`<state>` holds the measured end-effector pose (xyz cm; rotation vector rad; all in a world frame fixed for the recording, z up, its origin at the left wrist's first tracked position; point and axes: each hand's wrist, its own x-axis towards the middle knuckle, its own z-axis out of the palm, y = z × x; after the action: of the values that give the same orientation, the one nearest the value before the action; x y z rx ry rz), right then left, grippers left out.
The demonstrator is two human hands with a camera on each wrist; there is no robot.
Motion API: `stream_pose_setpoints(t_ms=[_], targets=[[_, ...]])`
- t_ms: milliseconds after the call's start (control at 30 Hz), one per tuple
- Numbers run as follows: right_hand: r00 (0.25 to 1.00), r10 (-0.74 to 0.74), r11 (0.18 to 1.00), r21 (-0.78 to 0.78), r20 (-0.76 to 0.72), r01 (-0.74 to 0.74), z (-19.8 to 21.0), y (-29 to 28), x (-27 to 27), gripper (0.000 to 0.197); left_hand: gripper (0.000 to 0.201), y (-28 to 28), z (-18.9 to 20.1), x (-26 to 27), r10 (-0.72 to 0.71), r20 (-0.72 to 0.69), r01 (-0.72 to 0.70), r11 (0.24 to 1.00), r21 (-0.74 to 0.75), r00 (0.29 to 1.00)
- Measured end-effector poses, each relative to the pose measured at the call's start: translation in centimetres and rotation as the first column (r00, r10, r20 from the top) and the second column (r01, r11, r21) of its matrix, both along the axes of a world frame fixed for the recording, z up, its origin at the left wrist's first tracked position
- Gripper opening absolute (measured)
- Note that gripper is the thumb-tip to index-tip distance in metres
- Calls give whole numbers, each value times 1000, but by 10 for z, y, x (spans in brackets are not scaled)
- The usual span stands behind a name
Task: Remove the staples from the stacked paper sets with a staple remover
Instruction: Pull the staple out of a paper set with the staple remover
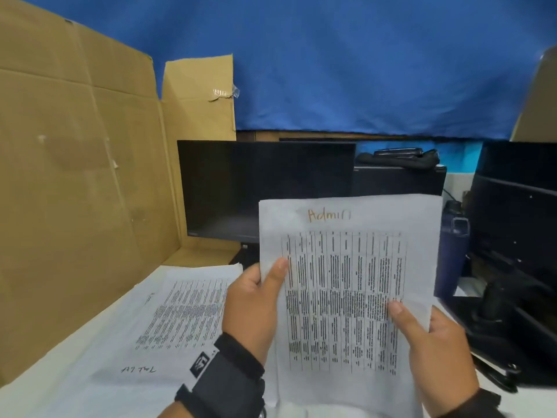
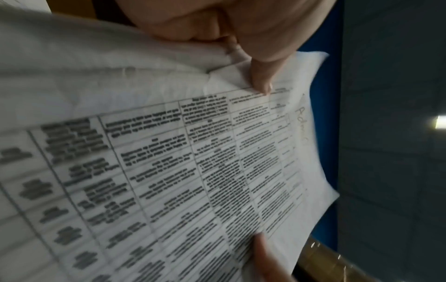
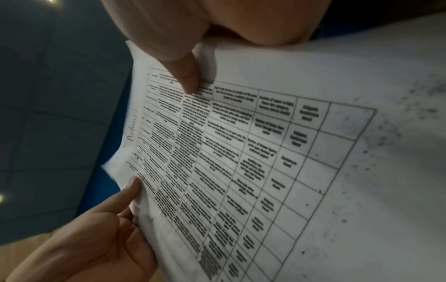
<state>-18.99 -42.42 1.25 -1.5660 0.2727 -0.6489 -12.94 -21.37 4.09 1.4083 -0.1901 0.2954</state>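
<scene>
I hold a white paper set (image 1: 346, 285) upright in front of me, printed with a dense table and "Admin" handwritten in orange at its top. My left hand (image 1: 259, 297) pinches its left edge, thumb on the front and fingers behind. My right hand (image 1: 428, 336) pinches the right edge lower down in the same way. The wrist views show the printed page (image 2: 193, 162) (image 3: 241, 162) with each thumb pressed on it. I can make out neither a staple nor a staple remover in any view.
More printed paper sets (image 1: 168, 321) lie spread on the table at the left. A tall cardboard sheet (image 1: 75, 176) stands at the left. Behind the paper are a dark monitor (image 1: 241, 188), a dark blue bottle (image 1: 452, 251) and black equipment (image 1: 512, 251) at the right.
</scene>
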Motion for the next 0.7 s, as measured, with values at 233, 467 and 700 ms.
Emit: stream_pose_setpoints(t_ms=[233,467,700], targets=[[996,-84,996,-20,-13,83,-6,5,-4,8,55,6,-44,-1,4,-11,-2,982,188,1000],[988,-152,987,56,5,151,-4,6,-7,5,59,12,-44,1,-86,-98,81,995,-57,991],[991,-129,987,96,-25,130,-2,9,-4,3,63,18,-45,8,-96,-90,90,994,-64,991]])
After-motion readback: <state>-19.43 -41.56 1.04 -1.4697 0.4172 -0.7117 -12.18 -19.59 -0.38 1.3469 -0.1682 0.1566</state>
